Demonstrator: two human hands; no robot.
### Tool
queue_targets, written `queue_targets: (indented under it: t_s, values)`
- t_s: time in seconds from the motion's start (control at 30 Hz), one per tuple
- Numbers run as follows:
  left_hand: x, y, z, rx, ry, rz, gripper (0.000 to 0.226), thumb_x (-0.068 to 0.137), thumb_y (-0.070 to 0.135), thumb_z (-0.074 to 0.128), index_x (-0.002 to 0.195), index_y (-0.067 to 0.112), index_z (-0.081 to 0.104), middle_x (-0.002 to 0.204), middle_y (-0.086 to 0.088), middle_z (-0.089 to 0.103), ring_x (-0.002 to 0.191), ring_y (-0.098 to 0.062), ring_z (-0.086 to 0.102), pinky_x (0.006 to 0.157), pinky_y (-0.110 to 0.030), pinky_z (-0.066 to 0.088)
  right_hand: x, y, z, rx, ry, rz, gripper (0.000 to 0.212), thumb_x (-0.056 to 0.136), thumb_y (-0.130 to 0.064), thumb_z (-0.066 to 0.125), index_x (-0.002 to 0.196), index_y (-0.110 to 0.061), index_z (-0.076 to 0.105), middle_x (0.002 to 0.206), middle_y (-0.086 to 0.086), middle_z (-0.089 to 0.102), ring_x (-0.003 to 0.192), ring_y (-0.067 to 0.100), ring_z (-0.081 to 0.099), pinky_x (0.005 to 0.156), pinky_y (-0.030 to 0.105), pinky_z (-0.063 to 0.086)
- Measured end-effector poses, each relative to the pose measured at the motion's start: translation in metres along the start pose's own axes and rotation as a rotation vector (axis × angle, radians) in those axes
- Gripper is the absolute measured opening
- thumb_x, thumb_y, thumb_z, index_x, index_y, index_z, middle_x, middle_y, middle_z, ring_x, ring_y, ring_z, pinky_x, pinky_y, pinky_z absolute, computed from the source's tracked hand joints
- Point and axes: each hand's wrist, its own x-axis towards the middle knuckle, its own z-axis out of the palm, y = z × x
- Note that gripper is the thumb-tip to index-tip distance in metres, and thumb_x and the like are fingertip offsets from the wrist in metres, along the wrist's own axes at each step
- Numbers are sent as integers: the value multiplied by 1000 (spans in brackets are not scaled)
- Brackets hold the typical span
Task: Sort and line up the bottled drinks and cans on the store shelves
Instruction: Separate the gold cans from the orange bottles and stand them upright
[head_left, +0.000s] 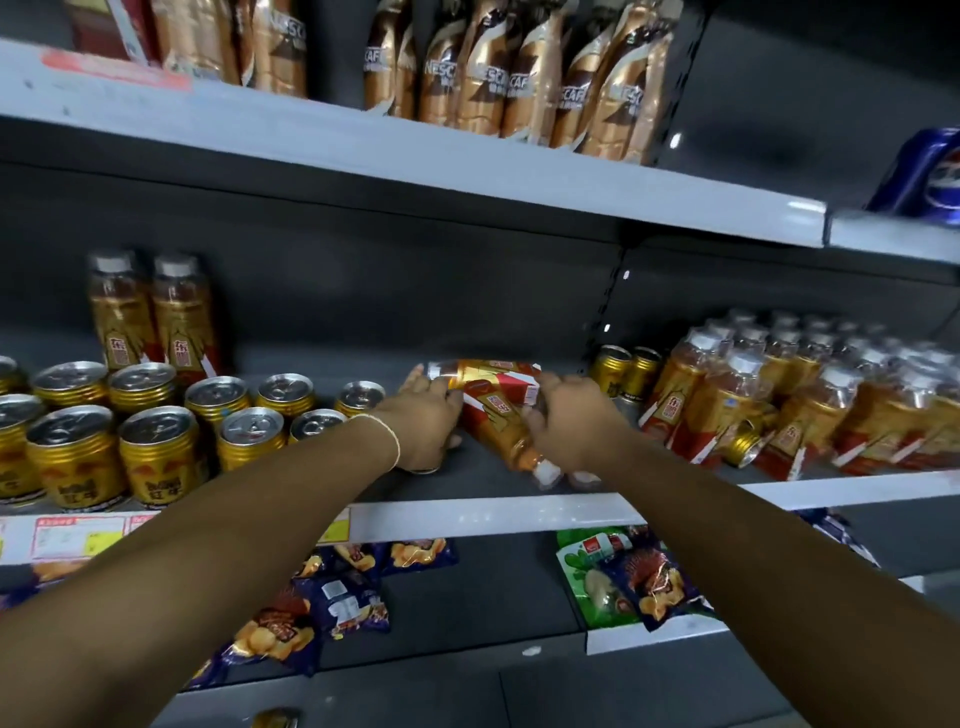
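Two amber bottles with red and gold labels lie on their sides on the middle shelf (467, 512). The back bottle (488, 371) points its white cap left. My right hand (569, 423) grips the front bottle (496, 423) near its neck; its cap points toward me. My left hand (426, 421) is cupped over a can (426, 470) beside the bottles, and only the can's lower rim shows. Gold cans (156, 447) stand in rows at the left. Two upright bottles (150, 317) stand behind them.
Shrink-wrapped packs of the same bottles (779, 400) fill the shelf's right side, with two gold cans (626, 371) beside them. Coffee bottles (519, 67) line the upper shelf. Snack bags (337, 597) lie on the lower shelf. The back wall sits close behind.
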Motion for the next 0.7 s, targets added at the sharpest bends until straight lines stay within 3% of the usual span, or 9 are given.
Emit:
queue_targets:
  t_s: [0.07,0.13,0.2,0.3,0.4,0.57,0.7]
  values:
    - [6,21,-17,0,38,13,60,98,41,46,144,5,32,145,-22,33,138,-42,26,118,-47,22,-9,21,-14,22,46,-3,48,100,-44,45,140,-18,41,127,13,56,114,28,52,94,40,50]
    - [13,48,-41,-16,120,41,51,95,40,49,133,8,39,133,-18,41,122,-36,39,101,-44,37,-20,48,-26,48,63,16,49,100,-42,45,142,-18,40,129,14,55,116,30,53,93,39,50]
    - [23,85,-68,-27,190,70,47,95,40,50,129,8,40,127,-16,42,116,-35,41,93,-46,41,-38,84,-40,40,72,29,50,100,-42,45,142,-15,40,130,17,55,120,34,52,96,40,48]
    - [38,138,-100,-47,246,109,53,96,39,48,135,5,37,130,-18,40,121,-38,40,98,-50,43,-64,133,-58,13,68,66,53,101,-42,43,143,-11,38,127,20,57,123,39,50,98,43,47]
    - [54,213,-128,-43,287,197,52,96,37,49,135,5,37,130,-18,40,120,-38,40,100,-50,42,-101,200,-76,6,94,139,54,101,-42,43,144,-10,39,123,21,60,115,38,55,87,35,48]
    - [77,344,-149,-53,311,322,51,97,39,49,133,5,38,130,-19,40,120,-38,40,101,-50,41,-171,310,-101,-33,99,263,55,100,-45,43,143,-10,40,119,19,60,110,38,56,86,41,51]
    - [93,438,-150,-62,291,408,45,98,40,48,127,6,41,129,-20,42,122,-37,41,101,-46,39,-227,390,-112,-33,93,374,54,101,-42,43,143,-10,39,130,22,54,120,40,50,96,44,48]
